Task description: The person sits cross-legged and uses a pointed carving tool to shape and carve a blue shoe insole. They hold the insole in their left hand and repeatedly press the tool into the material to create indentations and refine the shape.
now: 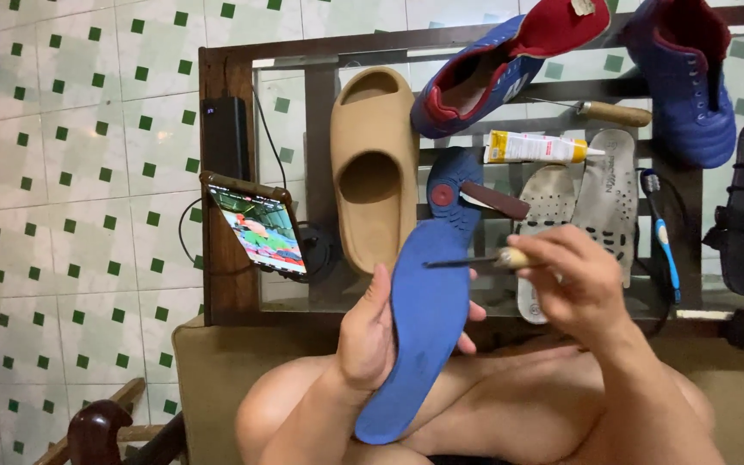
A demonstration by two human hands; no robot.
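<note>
Over the glass table (303, 293), the left hand (368, 331) clasps a blue insole (428, 301) by its edge, long axis running from the knees up toward the tan slide (375, 164). Right of it, the right hand (574, 284) pinches a thin tool (475, 260) laid crosswise on the insole's smooth blue face.

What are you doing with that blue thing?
A seated person holds a blue shoe insole upright in the left hand. The right hand presses a thin wooden-handled tool against its upper part. On the glass table behind lie a tan slide sandal, blue and red shoes, a glue tube, two pale insoles and a phone showing a cartoon.
</note>
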